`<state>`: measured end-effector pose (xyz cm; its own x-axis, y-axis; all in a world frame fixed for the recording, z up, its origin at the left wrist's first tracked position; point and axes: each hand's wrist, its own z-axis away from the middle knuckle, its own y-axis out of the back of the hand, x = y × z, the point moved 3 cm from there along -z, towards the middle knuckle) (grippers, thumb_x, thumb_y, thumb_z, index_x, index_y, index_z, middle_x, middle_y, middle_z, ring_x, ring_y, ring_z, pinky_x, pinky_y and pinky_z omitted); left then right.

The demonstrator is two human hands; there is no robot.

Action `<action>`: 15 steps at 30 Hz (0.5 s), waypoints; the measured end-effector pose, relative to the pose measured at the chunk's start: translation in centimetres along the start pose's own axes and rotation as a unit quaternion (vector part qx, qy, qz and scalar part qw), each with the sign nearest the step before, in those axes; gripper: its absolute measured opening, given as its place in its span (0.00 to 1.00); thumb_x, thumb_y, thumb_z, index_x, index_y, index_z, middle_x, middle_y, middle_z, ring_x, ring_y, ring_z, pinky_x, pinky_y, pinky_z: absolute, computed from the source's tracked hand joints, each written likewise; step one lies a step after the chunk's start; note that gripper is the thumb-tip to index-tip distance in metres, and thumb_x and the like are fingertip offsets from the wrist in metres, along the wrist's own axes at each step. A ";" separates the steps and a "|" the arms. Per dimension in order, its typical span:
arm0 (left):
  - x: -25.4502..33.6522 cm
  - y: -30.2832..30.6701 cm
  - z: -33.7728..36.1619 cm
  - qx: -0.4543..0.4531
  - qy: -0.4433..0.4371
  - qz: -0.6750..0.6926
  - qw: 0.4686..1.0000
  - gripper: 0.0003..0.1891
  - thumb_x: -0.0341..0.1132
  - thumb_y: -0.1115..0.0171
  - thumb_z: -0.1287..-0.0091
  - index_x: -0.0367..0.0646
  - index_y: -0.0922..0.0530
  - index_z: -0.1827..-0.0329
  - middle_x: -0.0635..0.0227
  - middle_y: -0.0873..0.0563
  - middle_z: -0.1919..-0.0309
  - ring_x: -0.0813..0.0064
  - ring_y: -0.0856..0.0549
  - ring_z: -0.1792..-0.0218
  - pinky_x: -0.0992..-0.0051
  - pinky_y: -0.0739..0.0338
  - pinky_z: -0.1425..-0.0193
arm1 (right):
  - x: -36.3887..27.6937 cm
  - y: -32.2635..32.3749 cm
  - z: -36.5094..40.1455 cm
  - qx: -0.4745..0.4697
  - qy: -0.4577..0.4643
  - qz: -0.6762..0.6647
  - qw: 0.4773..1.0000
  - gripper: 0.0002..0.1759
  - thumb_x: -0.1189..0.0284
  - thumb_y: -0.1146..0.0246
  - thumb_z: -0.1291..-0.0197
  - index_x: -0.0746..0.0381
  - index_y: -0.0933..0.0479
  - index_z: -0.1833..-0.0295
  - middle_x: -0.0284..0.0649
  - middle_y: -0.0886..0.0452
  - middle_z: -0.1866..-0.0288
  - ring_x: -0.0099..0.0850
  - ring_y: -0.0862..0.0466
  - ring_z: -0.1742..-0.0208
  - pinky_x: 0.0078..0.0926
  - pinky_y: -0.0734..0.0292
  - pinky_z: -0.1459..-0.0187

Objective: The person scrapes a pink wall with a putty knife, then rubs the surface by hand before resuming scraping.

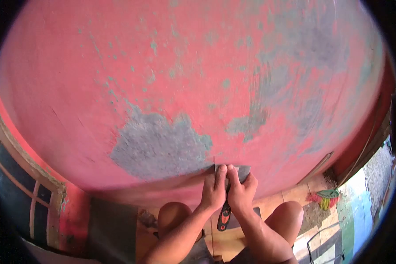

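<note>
Both my hands grip one wide putty knife, its black and orange handle (pixel 224 216) hanging down between my wrists. My left hand (pixel 214 189) is closed on it from the left, thumb pointing up. From the right, my right hand (pixel 242 187) closes on it, with its thumb beside the other. The metal blade (pixel 244 170) shows past my fingers and lies at the pink wall (pixel 176 88); its edge is partly hidden. Just up and left of the blade is a bare grey patch (pixel 158 143) where the paint is gone. Greenish specks and scraped areas mark the wall higher up.
A barred window (pixel 26 185) stands at the lower left. Under me is a tiled floor (pixel 290 196) with dark tiles among the light ones. A broom head with green, red and yellow bristles (pixel 325 199) lies at the right, near a wooden strip (pixel 317 167) by the wall.
</note>
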<state>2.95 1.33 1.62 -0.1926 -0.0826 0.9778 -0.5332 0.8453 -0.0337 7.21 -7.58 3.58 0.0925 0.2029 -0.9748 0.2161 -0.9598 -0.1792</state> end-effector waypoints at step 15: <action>0.3 -0.1 -0.3 0.012 -0.038 0.005 0.999 0.25 0.46 0.56 0.15 0.31 0.17 0.51 0.62 0.11 0.57 0.75 0.15 0.52 0.69 0.21 0.46 | 0.5 -0.3 -0.3 0.004 0.027 -0.017 0.999 0.13 0.69 0.33 0.30 0.71 0.18 0.58 0.33 0.14 0.66 0.18 0.20 0.63 0.24 0.22 0.60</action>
<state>3.14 1.40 1.97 -0.2603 -0.1152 0.9586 -0.5507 0.8333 -0.0494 7.51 -7.10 3.14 0.1374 0.2448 -0.9598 0.2121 -0.9538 -0.2129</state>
